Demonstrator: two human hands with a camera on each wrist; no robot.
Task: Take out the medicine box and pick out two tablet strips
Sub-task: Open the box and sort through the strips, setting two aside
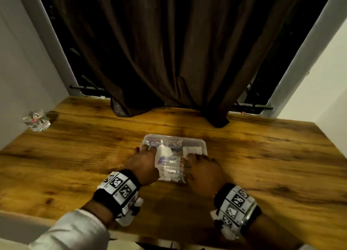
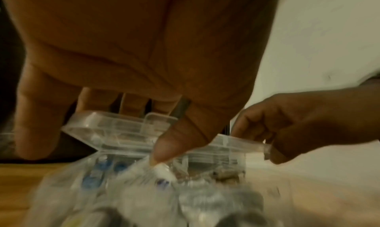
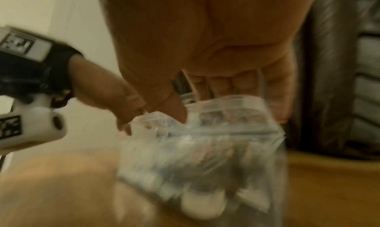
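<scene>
A clear plastic medicine box (image 1: 170, 172) stands on the wooden table (image 1: 75, 155), in front of me. Its lid (image 2: 123, 126) is tilted up and away from me. My left hand (image 1: 145, 152) grips the lid's left side, thumb (image 2: 170, 147) in front and fingers behind. My right hand (image 1: 195, 158) pinches the lid's right end (image 2: 263, 147). Inside lie jumbled tablet strips (image 1: 165, 155), some with blue capsules (image 2: 96, 172), blurred in both wrist views. In the right wrist view the box (image 3: 205, 149) sits under my right hand's thumb (image 3: 174, 110).
A crumpled shiny wrapper (image 1: 36, 120) lies at the table's far left. A brown curtain (image 1: 169, 62) hangs down onto the table's back edge. White walls (image 1: 18, 62) close in on both sides. The table's front edge runs just below my wrists.
</scene>
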